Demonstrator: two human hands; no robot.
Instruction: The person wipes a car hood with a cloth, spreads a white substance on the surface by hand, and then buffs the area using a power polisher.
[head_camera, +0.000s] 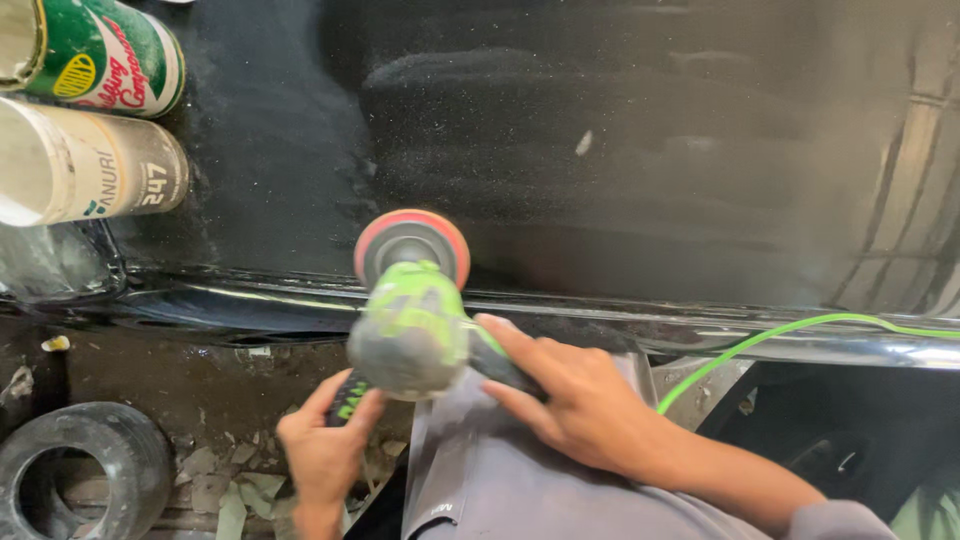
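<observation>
1. A round tin (100, 50) lies on its side at the top left corner on the dark dusty panel (620, 150). Its label is green with a yellow oval and red lettering.
2. Just below it, touching or nearly so, lies a second cylindrical can (95, 160), cream fading to grey, with pale printed markings.

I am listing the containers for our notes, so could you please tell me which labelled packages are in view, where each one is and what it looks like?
Green can: top left corner on the black panel, lying on its side; cylinder with a green, white and yellow label with red lettering.
White can: just below the green one, also on its side; off-white cylinder with a grey band and dark lettering.
No signs or screens in view.
</observation>
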